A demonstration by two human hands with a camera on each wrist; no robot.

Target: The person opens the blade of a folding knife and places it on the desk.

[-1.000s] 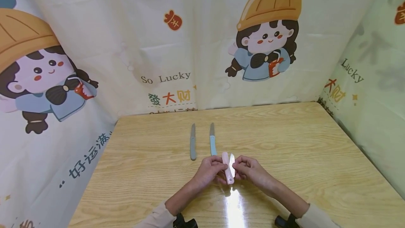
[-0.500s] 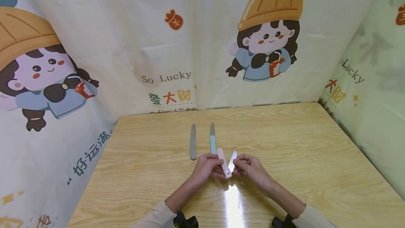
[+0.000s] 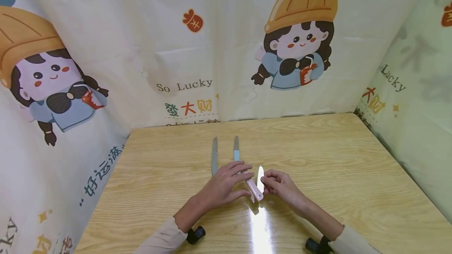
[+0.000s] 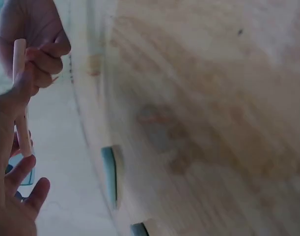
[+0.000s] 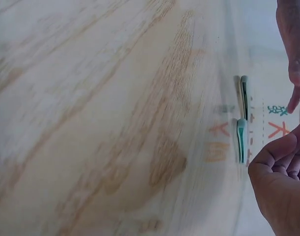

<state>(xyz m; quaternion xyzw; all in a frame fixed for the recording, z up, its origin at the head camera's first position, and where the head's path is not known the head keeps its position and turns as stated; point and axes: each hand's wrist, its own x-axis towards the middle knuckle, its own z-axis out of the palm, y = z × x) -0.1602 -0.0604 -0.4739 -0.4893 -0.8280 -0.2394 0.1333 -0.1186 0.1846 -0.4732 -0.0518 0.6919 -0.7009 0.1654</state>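
A folding knife (image 3: 253, 187) with a pink handle is held above the table, its shiny blade swung partly out from the handle. My right hand (image 3: 285, 188) pinches the blade between thumb and fingers. The left hand (image 3: 219, 186) has its fingers extended over the far end of the handle, the thumb spread away below. In the left wrist view the pink handle (image 4: 22, 135) runs past the left thumb, with a fingertip at its end. Most of the blade is hidden in both wrist views.
Two unfolded knives lie on the wooden table (image 3: 335, 152) behind the hands: a grey-handled knife (image 3: 214, 154) and a light-blue-handled knife (image 3: 236, 153), partly covered by the left hand. A printed cloth (image 3: 233, 50) hangs along the table's back and sides.
The blade has swung away from the pink handle. My left hand has loosened its grip, spreading its fingers and shifting over the handle's far end. The right hand keeps pinching the blade.
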